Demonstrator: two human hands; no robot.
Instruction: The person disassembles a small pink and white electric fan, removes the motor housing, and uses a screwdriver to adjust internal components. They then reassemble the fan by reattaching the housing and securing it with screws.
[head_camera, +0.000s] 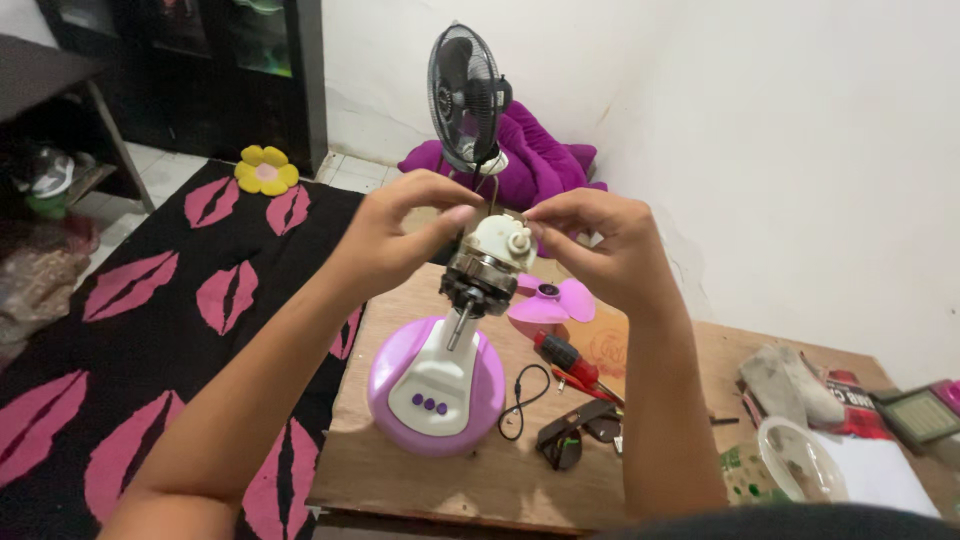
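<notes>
The bare fan motor (487, 268) sits atop the neck of the purple-and-white fan base (436, 385), raised above the wooden board (420, 480), its shaft pointing down toward the base. The left hand (395, 235) closes around the motor's near-left side, while the right hand (600, 240) pinches at the small white knob on its top; whether those fingertips truly clamp the knob is hard to tell, as they partly cover it. The likely trouble is a slip: a small part could drop from the pinch and roll among the clutter below the grip, the red screwdriver (562, 355), the black cable (520, 400) and the pink blade (552, 300). Twisting hard could also tip the base.
</notes>
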